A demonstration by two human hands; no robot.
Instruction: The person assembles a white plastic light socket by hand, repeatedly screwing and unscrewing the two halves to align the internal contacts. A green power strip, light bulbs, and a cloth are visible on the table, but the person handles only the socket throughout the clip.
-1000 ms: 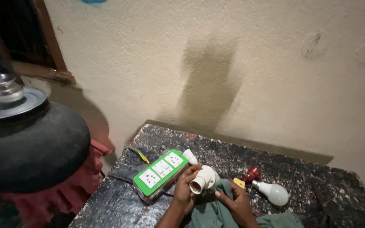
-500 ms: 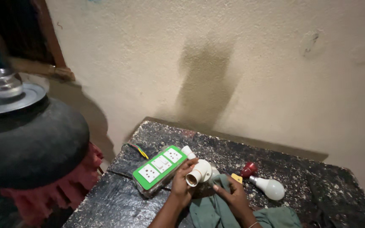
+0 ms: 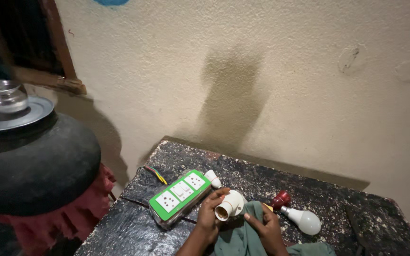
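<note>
On the dark table, both hands still hold the white bulb holder.

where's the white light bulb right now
In the head view, the white light bulb lies on the dark speckled table, right of the right hand, beside a red plug.

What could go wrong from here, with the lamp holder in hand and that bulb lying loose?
The bulb lies loose on the dark table beside the right hand; a nudge might roll it off. The left hand grips the white lamp holder close to the green socket board, whose coloured wires hang over the edge and could snag.
</note>
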